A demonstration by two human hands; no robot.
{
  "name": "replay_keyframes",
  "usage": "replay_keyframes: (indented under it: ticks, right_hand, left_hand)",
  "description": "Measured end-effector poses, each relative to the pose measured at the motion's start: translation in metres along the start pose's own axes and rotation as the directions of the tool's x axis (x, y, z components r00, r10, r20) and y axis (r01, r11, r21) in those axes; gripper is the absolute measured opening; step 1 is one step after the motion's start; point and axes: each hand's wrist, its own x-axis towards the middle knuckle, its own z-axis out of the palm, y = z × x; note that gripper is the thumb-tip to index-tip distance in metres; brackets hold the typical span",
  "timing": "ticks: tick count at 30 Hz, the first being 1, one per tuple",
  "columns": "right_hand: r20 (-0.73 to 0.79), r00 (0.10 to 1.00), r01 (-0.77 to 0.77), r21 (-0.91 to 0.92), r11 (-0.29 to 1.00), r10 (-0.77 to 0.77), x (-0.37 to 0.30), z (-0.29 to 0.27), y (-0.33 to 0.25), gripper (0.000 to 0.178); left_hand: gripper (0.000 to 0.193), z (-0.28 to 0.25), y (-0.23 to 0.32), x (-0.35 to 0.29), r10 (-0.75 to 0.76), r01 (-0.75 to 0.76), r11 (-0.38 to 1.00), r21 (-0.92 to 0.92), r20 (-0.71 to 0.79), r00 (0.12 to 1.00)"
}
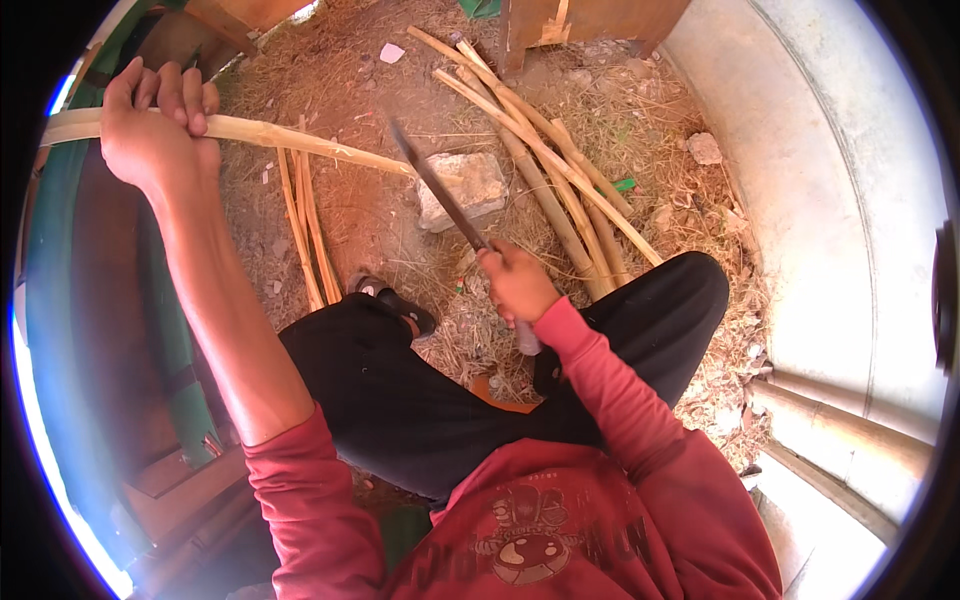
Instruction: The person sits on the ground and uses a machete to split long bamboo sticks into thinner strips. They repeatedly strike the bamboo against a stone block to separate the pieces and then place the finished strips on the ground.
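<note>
My left hand [160, 125], raised at the upper left, is wrapped round a long split bamboo strip [290, 142]. The strip slants down to the right, and its far end lies over a pale stone block [478, 205]. In my right hand [518, 283] is the handle of a long-bladed knife [440, 190], whose dark blade points up and to the left. Its blade crosses in front of the block near the strip's end; whether it touches the strip I cannot tell. The handle's butt shows below my right hand.
Several bamboo poles and split lengths [545, 150] lie right of the block. Thinner strips [305, 230] lie to its left, near my sandalled foot [405, 308]. Straw covers the ground. A pale curved wall [800, 180] bounds the right; a wooden piece [570, 25] stands at the top.
</note>
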Motion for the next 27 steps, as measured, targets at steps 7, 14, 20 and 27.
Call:
replay_keyframes:
  ticks: [7,14,20,27]
  right_hand:
    - [-0.132,0.829,0.479,-0.335,0.812,-0.544,-0.022,-0.005,-0.013,0.039]
    - [-0.241,0.761,0.472,-0.432,0.769,-0.602,-0.043,0.024,-0.007,0.029]
    - [-0.325,0.9,0.042,-0.6,0.799,-0.291,0.004,0.011,0.054,0.038]
    - [-0.357,0.805,0.381,-0.301,0.874,-0.473,-0.043,0.0,-0.021,0.042]
  left_hand:
    - [0.034,0.002,-0.002,-0.004,0.01,-0.01,1.0,0.012,-0.003,1.0]
    - [0.034,0.01,-0.002,-0.003,-0.001,0.002,0.998,0.06,-0.021,1.0]
    - [0.034,-0.006,-0.008,0.004,-0.025,0.025,0.999,-0.035,0.012,1.0]
    - [0.03,0.005,-0.008,0.001,0.025,-0.025,1.0,-0.002,0.047,0.999]
